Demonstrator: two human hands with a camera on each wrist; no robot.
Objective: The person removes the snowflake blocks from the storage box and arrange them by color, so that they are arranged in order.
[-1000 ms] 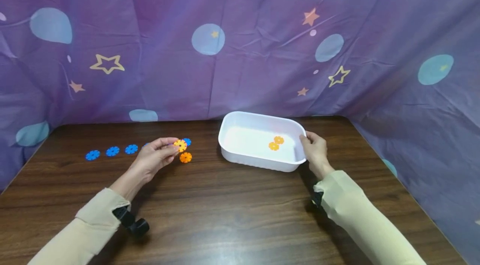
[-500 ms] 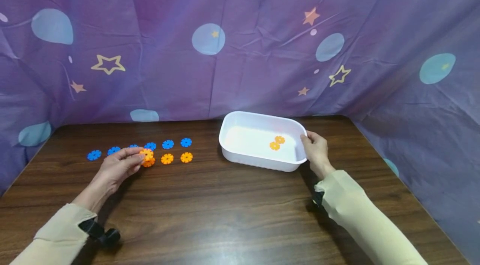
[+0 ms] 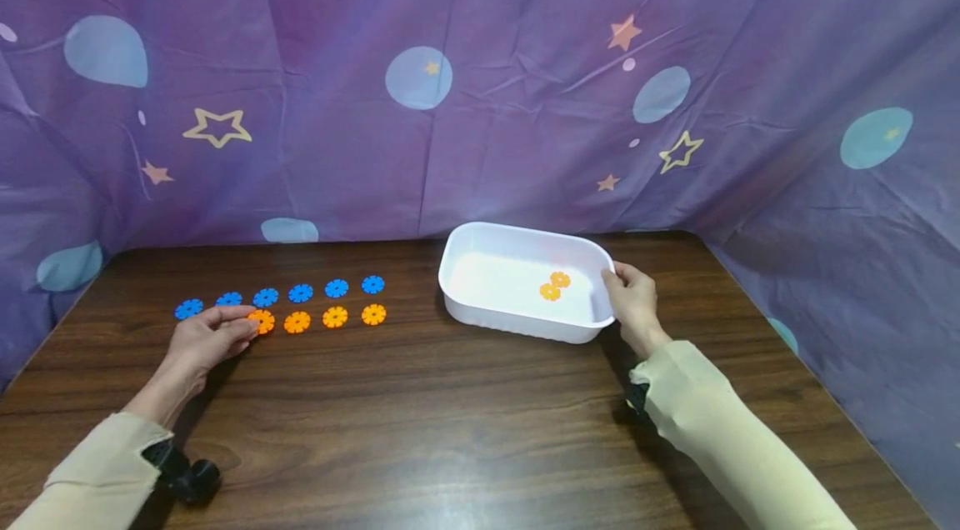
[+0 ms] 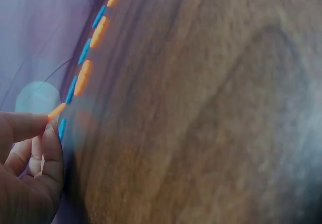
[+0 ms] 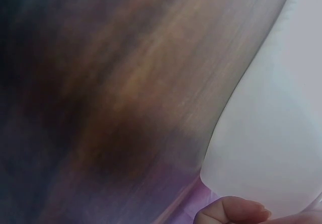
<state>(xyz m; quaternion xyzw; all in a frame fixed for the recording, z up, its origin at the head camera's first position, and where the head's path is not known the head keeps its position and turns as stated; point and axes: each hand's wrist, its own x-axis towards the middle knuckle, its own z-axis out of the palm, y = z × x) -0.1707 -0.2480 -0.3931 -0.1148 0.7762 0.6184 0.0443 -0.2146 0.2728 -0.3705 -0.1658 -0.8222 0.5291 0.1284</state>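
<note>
In the head view my left hand [image 3: 208, 340] pinches an orange snowflake disc [image 3: 261, 322] between thumb and fingertips, at the left end of an orange row. The left wrist view shows this disc [image 4: 57, 111] tilted on edge in the fingertips. Three more orange discs [image 3: 334, 317] lie flat to its right. Behind them runs a row of several blue snowflake discs [image 3: 300, 293], one partly covered by the hand. My right hand [image 3: 633, 305] grips the right end of a white plastic tub [image 3: 480, 316]. Two orange discs [image 3: 551, 292] lie inside, touching or overlapping.
Everything stands on a dark wood-grain table [image 3: 450, 405]. A purple curtain [image 3: 337, 97] with stars and balloons hangs along the table's back and right side. The tub stands close to the back edge, right of the rows.
My left hand has moved left and lower along the rows, carrying the orange disc. Orange and blue discs it had covered now show. The right hand and tub stay put.
</note>
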